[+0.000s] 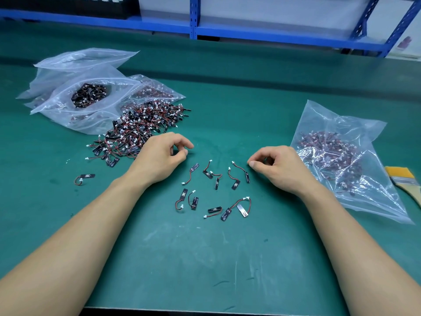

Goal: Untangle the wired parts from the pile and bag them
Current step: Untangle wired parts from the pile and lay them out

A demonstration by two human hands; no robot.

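Note:
A tangled pile of small black parts with red-black wires and white plugs (139, 128) lies on the green mat, left of centre. My left hand (161, 156) rests beside the pile's right edge, fingers loosely curled, holding nothing. My right hand (278, 167) hovers opposite it, thumb and forefinger close together, empty as far as I can see. Between and below the hands lie several separated wired parts (214, 192), spread apart. A clear bag holding sorted parts (341, 160) lies just right of my right hand.
Clear bags (86, 92), some with parts inside, lie behind the pile at left. One stray part (85, 177) sits left of my left forearm. A paintbrush (403, 179) lies at the right edge. Blue shelving (193, 26) runs along the back.

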